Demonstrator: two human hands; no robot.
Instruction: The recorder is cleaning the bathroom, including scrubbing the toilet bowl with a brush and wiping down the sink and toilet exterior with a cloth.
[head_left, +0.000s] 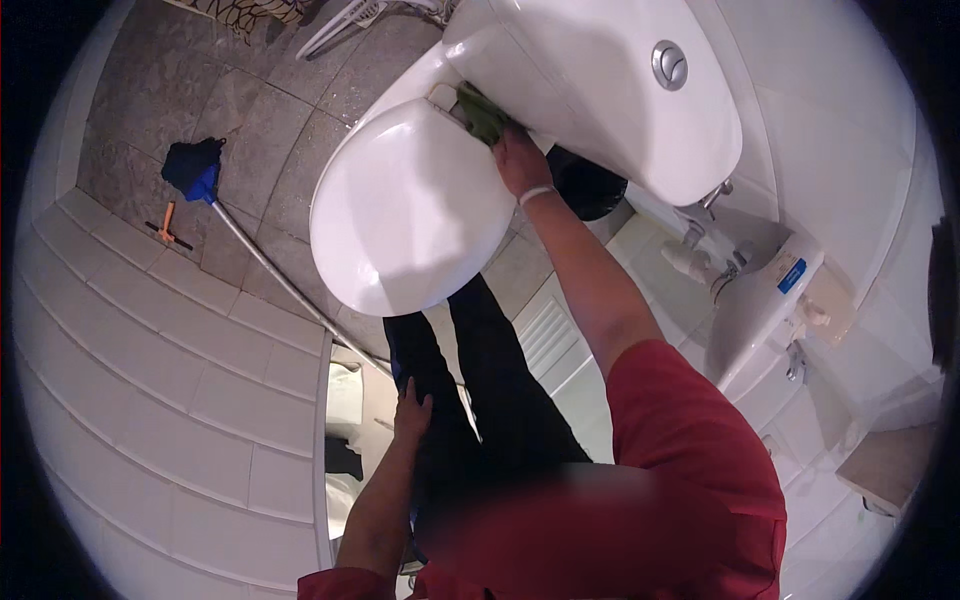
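My right hand (523, 161) reaches to the rear of a white toilet and presses a green cloth (480, 114) into the gap between the lid and the cistern. The toilet lid (409, 214) is down. On top of the cistern (592, 67) sits a round chrome flush button (669, 65). Against my dark trouser leg rests my left hand (412, 409), holding nothing, its fingers slightly apart.
A mop (196, 169) with a metal pole lies across the grey floor tiles, beside an orange-handled tool (166, 225). A bin with a black liner (586, 184) stands right of the toilet. Further right is a washbasin (757, 315). A white plastic frame (337, 30) stands at the top.
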